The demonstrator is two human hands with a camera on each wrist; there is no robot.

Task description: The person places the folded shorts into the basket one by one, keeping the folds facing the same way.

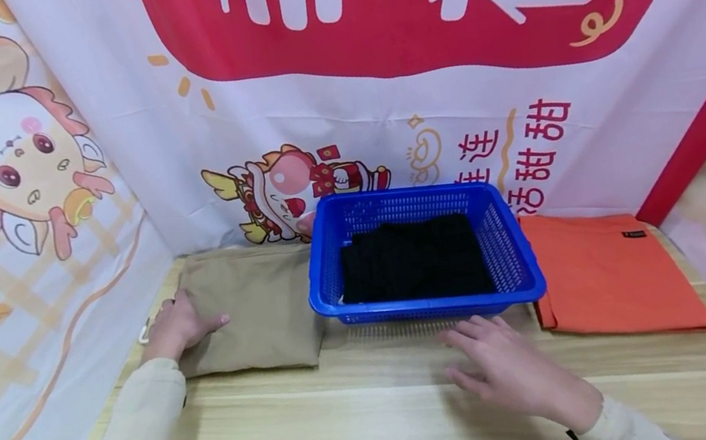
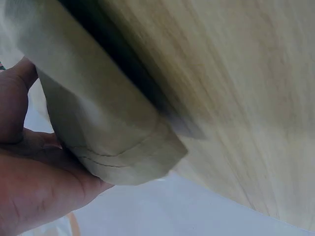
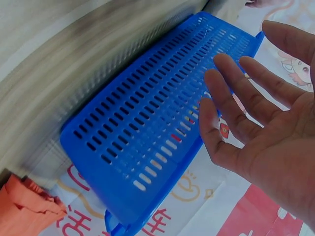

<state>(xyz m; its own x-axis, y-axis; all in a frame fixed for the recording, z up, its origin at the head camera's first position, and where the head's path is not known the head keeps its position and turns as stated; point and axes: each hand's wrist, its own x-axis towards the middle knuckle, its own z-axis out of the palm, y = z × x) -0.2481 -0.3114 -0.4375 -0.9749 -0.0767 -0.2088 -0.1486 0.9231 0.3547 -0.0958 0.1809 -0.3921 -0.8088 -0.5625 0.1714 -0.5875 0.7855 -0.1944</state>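
Note:
At the left end of the table, my left hand (image 1: pixel 179 323) is at the near-left edge of a folded khaki garment (image 1: pixel 262 305), thumb lying across its top. In the left wrist view the stitched fold of the khaki cloth (image 2: pixel 113 132) sits against the palm, hiding the fingertips. My right hand (image 1: pixel 499 359) hovers over the wood before a blue plastic basket (image 1: pixel 431 306), holding nothing. Its fingers look spread and slightly bent in the right wrist view, beside the basket's slotted wall (image 3: pixel 147 98). Inside the basket is folded black cloth (image 1: pixel 412 261).
A folded orange garment (image 1: pixel 615 277) with a small black label lies right of the basket. Printed curtains (image 1: pixel 342 113) enclose the back and sides of the wooden table (image 1: pixel 333 433).

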